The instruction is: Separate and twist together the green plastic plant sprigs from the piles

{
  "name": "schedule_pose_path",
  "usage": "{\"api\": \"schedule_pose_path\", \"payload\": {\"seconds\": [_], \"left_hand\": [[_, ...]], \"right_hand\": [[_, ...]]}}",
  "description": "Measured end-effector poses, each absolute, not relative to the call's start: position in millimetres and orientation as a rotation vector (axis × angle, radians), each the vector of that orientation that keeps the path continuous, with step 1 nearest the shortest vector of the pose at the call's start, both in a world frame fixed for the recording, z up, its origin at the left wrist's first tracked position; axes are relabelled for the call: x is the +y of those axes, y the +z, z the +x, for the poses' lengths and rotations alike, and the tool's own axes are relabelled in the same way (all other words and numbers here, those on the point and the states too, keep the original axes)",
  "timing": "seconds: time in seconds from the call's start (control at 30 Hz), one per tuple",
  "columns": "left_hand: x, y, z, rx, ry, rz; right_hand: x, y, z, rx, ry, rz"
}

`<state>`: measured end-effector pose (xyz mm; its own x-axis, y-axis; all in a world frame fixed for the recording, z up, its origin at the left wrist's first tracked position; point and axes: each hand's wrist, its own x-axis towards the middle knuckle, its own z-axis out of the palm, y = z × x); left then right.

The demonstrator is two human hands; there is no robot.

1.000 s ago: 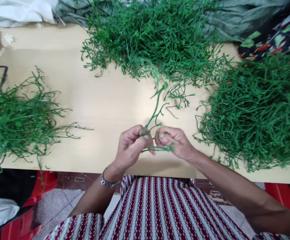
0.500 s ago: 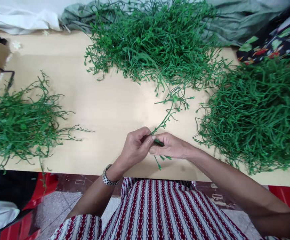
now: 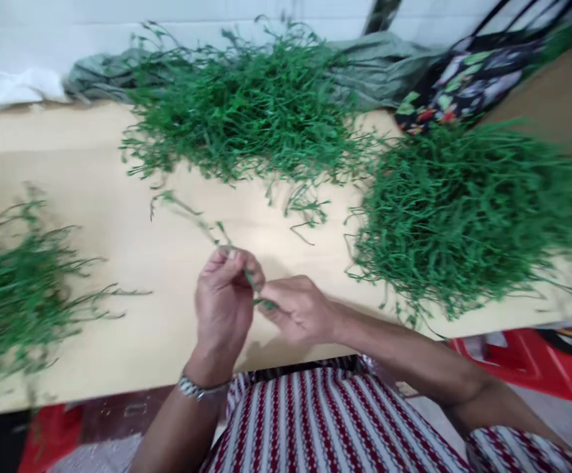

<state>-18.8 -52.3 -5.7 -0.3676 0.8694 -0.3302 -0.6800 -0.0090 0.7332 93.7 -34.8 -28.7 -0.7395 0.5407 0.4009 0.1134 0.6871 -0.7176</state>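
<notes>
Fingers (image 3: 234, 257) of the left hand (image 3: 224, 299) pinch a green sprig (image 3: 250, 279), thumb on top, while those of the right hand (image 3: 306, 312) are closed on its lower end, just beside the left. The sprig is over the near part of the bench (image 3: 133, 249), its blurred tip pointing away and to the left; whether it is one piece or several cannot be told. Left of the sprig lies the left pile (image 3: 14, 302) of green stems, cut off by the view's edge. Beyond the sprig sits the far pile (image 3: 246, 112), with grey-green cloth (image 3: 384, 66) behind. Right of the sprig is the right pile (image 3: 444, 217), and farther off that way, floral cloth (image 3: 473, 79). A few loose stems (image 3: 308, 209) lie beyond the sprig and to its right. A watch (image 3: 200, 389) and striped shirt (image 3: 306, 427) are on the sprig's near side
</notes>
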Motion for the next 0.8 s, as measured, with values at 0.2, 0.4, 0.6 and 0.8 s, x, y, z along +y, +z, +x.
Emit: {"api": "schedule_pose_path", "payload": {"seconds": [0.2, 0.4, 0.6, 0.8], "left_hand": [[-41, -3, -27, 1.159, 1.734, 0.443], [-41, -14, -5, 1.259, 1.607, 0.574], [-46, -21, -10, 1.214, 1.549, 0.502], [-54, -25, -26, 1.303, 1.481, 0.428]], "right_hand": [[-9, -23, 100, -2.450, 1.013, -0.569], [-5, -25, 144, -2.332, 1.451, -0.851], [-13, -32, 158, -2.482, 1.630, -0.897], [0, -35, 200, -2.642, 0.946, -1.148]]}}
